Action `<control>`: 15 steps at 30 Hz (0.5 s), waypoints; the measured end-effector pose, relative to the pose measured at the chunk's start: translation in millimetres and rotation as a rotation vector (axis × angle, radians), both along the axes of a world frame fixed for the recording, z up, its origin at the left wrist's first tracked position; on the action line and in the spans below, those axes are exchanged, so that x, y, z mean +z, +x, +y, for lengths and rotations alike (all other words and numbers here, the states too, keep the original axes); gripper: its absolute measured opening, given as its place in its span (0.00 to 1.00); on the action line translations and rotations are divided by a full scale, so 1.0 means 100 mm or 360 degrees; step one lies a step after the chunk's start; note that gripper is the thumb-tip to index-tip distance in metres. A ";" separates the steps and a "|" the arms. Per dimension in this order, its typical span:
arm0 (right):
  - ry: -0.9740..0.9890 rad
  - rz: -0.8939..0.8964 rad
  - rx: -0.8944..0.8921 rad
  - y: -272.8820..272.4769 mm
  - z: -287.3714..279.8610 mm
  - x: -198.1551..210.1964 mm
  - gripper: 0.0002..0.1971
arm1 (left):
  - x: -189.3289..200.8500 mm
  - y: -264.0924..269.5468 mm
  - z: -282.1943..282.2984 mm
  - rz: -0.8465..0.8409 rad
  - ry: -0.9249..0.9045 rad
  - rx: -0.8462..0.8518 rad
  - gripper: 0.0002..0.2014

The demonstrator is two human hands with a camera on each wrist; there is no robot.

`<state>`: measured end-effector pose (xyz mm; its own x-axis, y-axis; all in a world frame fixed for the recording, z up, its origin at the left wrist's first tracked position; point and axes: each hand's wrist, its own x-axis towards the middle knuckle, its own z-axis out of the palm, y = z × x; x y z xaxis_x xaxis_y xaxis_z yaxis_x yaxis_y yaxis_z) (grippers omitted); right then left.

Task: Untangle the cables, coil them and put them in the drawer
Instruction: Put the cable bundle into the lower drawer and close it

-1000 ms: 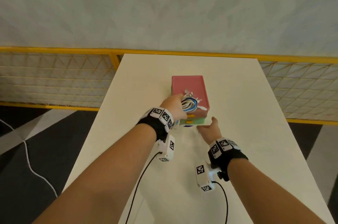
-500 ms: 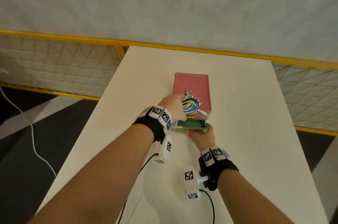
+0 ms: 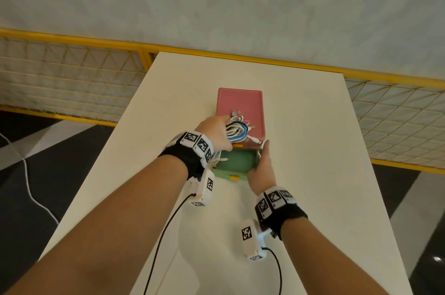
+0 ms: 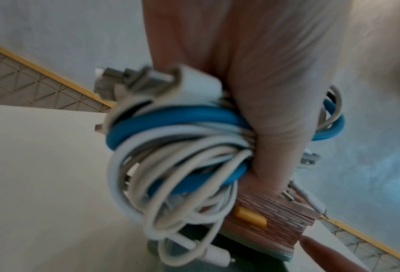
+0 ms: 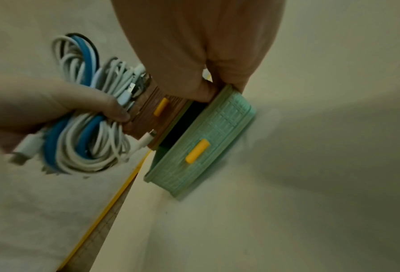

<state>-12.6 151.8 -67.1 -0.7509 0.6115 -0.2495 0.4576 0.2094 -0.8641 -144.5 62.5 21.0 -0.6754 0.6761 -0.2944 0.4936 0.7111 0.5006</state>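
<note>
A coiled bundle of white and blue cables [image 3: 237, 130] sits at the centre of the head view, above the near edge of the pink top and just beyond the open drawer. The left hand [image 3: 215, 134] has the bundle in its grip, fingers and thumb wrapped round the coils; in the left wrist view the bundle of cables [image 4: 170, 152] fills the middle of the frame, with grey plug ends sticking out at its upper left and loose white loops hanging toward the bottom. In the right wrist view the same cables [image 5: 87, 117] lie at centre left, touching the pink front of the box.

Just below the bundle in the head view, the pale green plastic drawer [image 3: 237, 162] with a yellow handle is pulled out toward the person, its inside bare apart from one thin white cable end by its left wall. The right hand [image 3: 261, 168] holds the drawer's right side, its grip curled over the right wall with the fingertips reaching up toward the pink box; the right wrist view shows the thumb and fingers pinching that end of the ribbed green drawer [image 5: 201, 145].

The drawer belongs to a small pink-topped plastic drawer box [image 3: 240, 108], which has a second yellow handle on its closed upper front. It stands in the middle of a white rectangular desk [image 3: 313, 174]. Behind the desk, across the upper part of the frame, runs a yellow metal mesh fence [image 3: 72, 71] before a pale wall
</note>
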 end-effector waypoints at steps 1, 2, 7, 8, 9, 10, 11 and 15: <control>0.0001 0.0014 0.0024 0.06 -0.04 -0.02 0.44 | 0.01 0.02 -0.02 -0.0021 0.0028 0.0017 0.25; -0.0003 0.0021 0.0047 0.12 -0.07 -0.04 0.44 | 0.02 0.04 -0.04 -0.0036 0.0081 0.0046 0.25; -0.0059 -0.0010 0.0046 0.31 -0.09 -0.11 0.40 | 0.05 0.33 -0.30 0.0022 0.0380 0.0094 0.17; -0.0057 -0.0011 0.0070 0.34 -0.09 -0.12 0.40 | 0.04 0.42 -0.34 0.0047 0.0280 0.0016 0.16; -0.0046 -0.0031 0.0080 0.38 -0.09 -0.12 0.40 | 0.03 0.50 -0.36 0.0121 0.0110 -0.0086 0.14; -0.0037 -0.0028 0.0090 0.40 -0.10 -0.11 0.41 | 0.00 0.56 -0.36 0.0235 -0.0090 -0.0198 0.13; -0.0025 -0.0030 0.0089 0.41 -0.10 -0.12 0.41 | -0.03 0.62 -0.34 0.0344 -0.0268 -0.0293 0.13; -0.0015 0.0015 0.0143 0.42 -0.11 -0.10 0.42 | -0.25 0.71 -0.06 0.0426 -0.0628 -0.0322 0.10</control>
